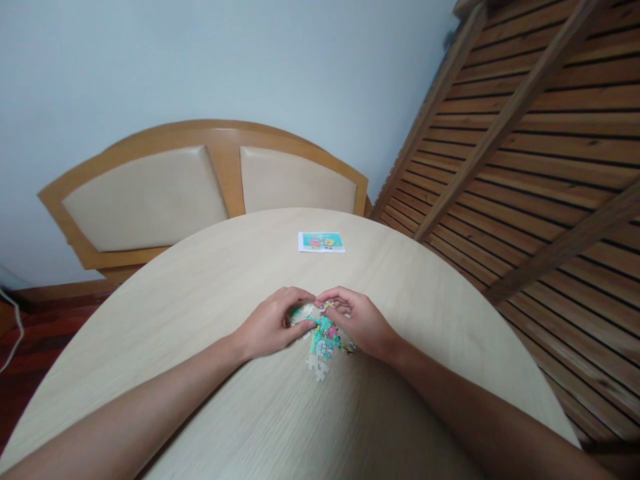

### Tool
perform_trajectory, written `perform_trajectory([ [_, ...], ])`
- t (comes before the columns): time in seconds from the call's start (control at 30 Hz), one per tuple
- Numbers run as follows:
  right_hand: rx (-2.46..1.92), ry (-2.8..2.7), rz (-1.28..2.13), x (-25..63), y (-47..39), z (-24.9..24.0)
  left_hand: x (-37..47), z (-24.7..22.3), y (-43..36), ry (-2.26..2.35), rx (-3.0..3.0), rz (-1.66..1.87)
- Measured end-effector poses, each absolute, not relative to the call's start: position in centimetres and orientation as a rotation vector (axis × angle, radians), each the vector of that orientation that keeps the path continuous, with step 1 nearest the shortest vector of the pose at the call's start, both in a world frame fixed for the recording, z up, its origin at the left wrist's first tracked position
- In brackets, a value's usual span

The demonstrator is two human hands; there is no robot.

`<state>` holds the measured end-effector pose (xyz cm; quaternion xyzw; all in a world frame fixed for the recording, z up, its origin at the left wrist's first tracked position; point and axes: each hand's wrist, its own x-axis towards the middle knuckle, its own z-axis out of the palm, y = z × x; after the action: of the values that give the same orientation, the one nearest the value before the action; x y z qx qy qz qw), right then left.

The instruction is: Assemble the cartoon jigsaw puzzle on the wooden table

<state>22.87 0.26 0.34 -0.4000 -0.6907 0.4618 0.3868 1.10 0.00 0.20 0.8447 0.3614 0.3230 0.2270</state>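
A small heap of jigsaw puzzle pieces (326,341) lies on the round table (240,407), some showing turquoise, pink and yellow print, others pale backs. My left hand (277,321) curls round the heap's left side, its thumb resting on the pieces. From the other side my right hand (361,322) closes over the pieces, fingers bent and fingertips nearly meeting those of the left. A few pale pieces stick out at the near end of the heap. Exactly which pieces sit between the fingers is hidden.
Beyond the heap lies a picture card (321,242) with cartoon figures on turquoise. A wooden headboard (225,137) with cream panels stands against the wall behind the table. Slatted wood (540,153) leans along the right side. A white cable (19,323) hangs at far left.
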Motion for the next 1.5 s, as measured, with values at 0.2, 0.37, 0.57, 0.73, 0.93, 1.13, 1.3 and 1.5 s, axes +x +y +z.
perform_trajectory([
  [0.2, -1.133, -1.864, 1.089, 23.0, 0.2, 0.7, 1.0, 0.0, 0.1, 1.019, 2.361, 0.840],
  [0.37, -1.093, -2.117, 0.734, 23.5, -0.1, 1.3, 1.0, 0.1, -0.1, 1.009, 2.470, 0.779],
  [0.57, -1.091, -2.452, 0.625, 23.9, -0.7, 1.7, 0.9, -0.4, 0.1, 1.072, 2.360, 0.792],
  [0.73, -1.140, -2.340, 0.772, 23.8, -0.5, 1.8, 1.1, 0.0, 0.2, 1.090, 2.242, 0.817],
  [0.93, -1.120, -2.214, 0.791, 23.9, 0.2, 1.3, 1.1, 0.0, 0.3, 1.084, 2.017, 0.965],
  [1.13, -1.274, -2.381, 0.574, 24.6, -0.7, 3.4, 1.0, -0.5, 0.5, 1.040, 1.971, 1.074],
  [1.3, -1.363, -2.598, 0.665, 25.3, -1.5, 4.7, 1.1, -0.3, 0.4, 0.933, 2.076, 1.044],
  [1.5, -1.360, -2.610, 0.613, 25.0, -1.2, 4.6, 1.1, -0.5, 0.0, 1.017, 2.345, 0.865],
])
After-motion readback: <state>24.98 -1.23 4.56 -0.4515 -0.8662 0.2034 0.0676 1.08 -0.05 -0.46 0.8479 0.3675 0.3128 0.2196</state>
